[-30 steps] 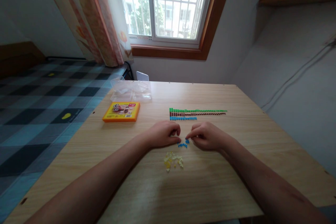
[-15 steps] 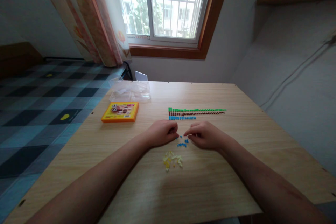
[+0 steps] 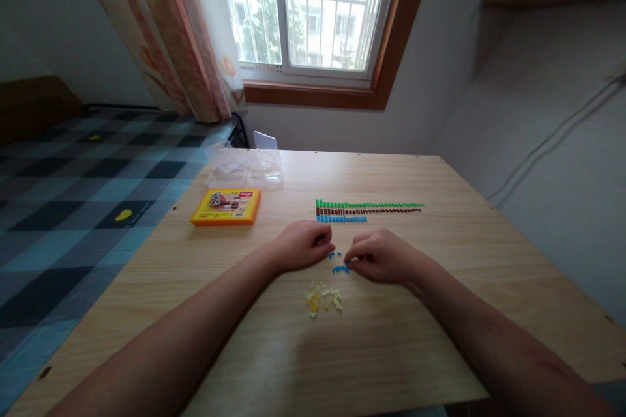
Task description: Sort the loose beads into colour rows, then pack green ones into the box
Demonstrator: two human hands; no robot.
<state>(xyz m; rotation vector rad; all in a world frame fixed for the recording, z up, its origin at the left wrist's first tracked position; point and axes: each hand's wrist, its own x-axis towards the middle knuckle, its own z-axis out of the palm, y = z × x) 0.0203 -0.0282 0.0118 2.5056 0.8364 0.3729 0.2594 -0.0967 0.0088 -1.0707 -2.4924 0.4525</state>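
My right hand (image 3: 379, 256) is closed in a pinch at the right edge of a small pile of tiny blue building bricks (image 3: 339, 269). A blue bit shows at its fingertips. My left hand (image 3: 306, 245) rests on the table with its fingers curled in, and I see nothing held in it. Two loose blue bricks (image 3: 339, 254) lie between the hands. Beyond them run three rows of tiny bricks: a green row (image 3: 369, 204), a brown row (image 3: 366, 212) and a shorter blue row (image 3: 341, 219). Pale and bright yellow bricks (image 3: 313, 305) are scattered nearer to me.
On the wooden table (image 3: 405, 345), a yellow-orange box (image 3: 225, 207) lies at the left. Behind it stand clear plastic containers (image 3: 244, 168). A bed with a checked cover (image 3: 98, 208) adjoins the left side. A window (image 3: 317, 13) is beyond the table.
My right hand has moved slightly down and toward me, onto the blue bricks. My left hand has hardly moved. The whole view has shifted a little.
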